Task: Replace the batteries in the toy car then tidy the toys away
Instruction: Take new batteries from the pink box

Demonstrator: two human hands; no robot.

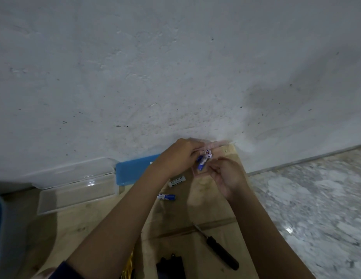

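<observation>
Batteries [203, 160] were bunched in your left hand [178, 157], gripped above tabletop [207, 200] by wall [175, 77]. Right hand [229, 177] curled alongside; hold could not be told. Risk: slipped one mixing with loose battery [166, 197] below.

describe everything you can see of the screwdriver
The screwdriver has a black handle, plastic or rubber by its look, and a thin metal shaft. It lies flat on the wooden board, slanted, tip pointing away from the person and leftward, handle near the board's right edge. Nothing but the board touches it.
</observation>
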